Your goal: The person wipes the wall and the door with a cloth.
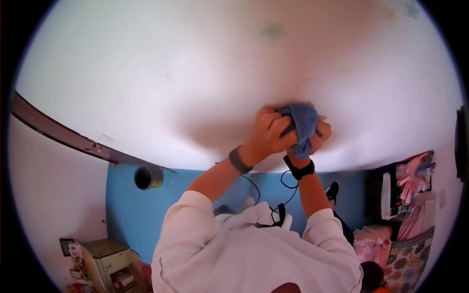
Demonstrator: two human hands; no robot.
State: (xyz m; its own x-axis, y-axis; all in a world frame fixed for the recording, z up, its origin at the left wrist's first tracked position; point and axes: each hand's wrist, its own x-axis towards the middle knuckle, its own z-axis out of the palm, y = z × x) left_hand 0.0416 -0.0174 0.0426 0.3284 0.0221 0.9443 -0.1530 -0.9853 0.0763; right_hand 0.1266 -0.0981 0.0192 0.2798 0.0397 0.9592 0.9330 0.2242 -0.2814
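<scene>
Got a dark blue cloth (307, 119) bunched up between both hands, right by a white wall (220, 73) with a faded green star (272, 31) on it. Left hand (275, 132) curled tight round one side of the bundle, right hand (320, 139) wrapped round the other, so a closed grip on both sides, with cloth in each. Can't tell about actual contact with the wall, or about wet versus dry.

Looks like a two-handed job of working the cloth into a compact bundle, at a guess. Best to tuck in the loose fold poking out between the wrists, then squeeze evenly from both sides. Probably worth using whole palms instead of just fingertips, since soft fabric tends to slip out of a pinch. Don't crush too hard on one side, or risk popping the bundle out of the other.

Mind the black watch (301, 169) and the grey wristband (240, 158) too: easy to scuff paint or snag fabric with those, so better to angle both wrists away from the wall. Also worth checking for the black cable (288, 198) looping near the forearms in view, and the dark bucket (155, 177) off to the left.
</scene>
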